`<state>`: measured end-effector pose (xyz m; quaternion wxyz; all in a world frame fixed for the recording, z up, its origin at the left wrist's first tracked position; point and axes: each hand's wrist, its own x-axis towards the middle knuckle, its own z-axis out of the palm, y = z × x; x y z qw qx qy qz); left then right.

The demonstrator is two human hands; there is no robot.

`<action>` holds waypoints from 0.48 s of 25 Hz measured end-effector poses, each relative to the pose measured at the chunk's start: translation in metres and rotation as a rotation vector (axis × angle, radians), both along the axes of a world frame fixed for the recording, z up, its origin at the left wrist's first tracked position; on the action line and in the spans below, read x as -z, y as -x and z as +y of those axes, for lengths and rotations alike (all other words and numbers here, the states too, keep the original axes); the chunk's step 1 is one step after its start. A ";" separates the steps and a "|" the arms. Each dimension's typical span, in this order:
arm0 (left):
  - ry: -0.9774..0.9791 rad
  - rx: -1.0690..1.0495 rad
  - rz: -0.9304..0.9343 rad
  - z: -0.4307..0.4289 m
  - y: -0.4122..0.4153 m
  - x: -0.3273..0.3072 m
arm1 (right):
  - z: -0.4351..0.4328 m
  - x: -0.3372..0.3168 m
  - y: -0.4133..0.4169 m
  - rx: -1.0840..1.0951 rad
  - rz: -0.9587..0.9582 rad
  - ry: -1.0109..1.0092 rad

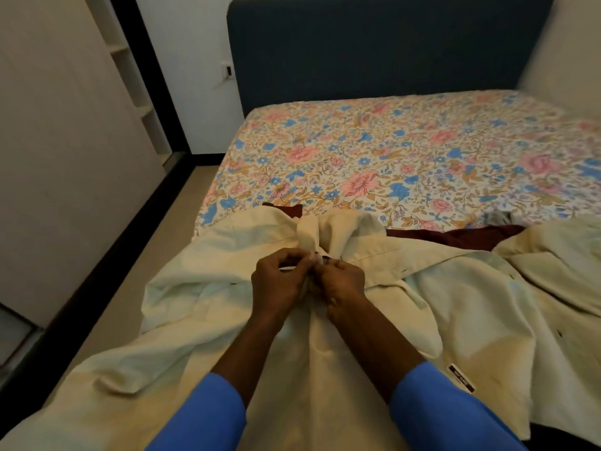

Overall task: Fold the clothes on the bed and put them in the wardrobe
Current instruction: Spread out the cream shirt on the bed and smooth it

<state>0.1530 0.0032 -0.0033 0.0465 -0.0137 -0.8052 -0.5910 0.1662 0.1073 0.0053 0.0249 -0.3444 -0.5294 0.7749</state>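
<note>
Head camera: a cream shirt [455, 304] is lying spread across the near end of the floral bed [390, 151], partly covering a maroon garment [455, 237]. The left hand [279, 283] and right hand [343, 283] are meeting just below its collar, their curled fingers [289, 255] pinching the shirt's fabric.

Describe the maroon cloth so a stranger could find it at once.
Start at the floral bed. A cream shirt lies across its near end, and the maroon cloth peeks out flat from under the shirt's far edge. It is the only dark red fabric among pale ones.
</note>
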 end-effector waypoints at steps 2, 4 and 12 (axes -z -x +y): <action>-0.038 0.018 0.039 -0.008 -0.002 -0.005 | -0.001 -0.008 -0.003 -0.032 0.046 0.027; 0.009 -0.054 0.081 -0.015 -0.003 -0.009 | 0.000 -0.015 -0.007 -0.023 0.084 0.161; 0.507 -0.045 0.442 -0.010 -0.015 -0.029 | 0.016 -0.025 -0.012 -0.059 0.056 0.339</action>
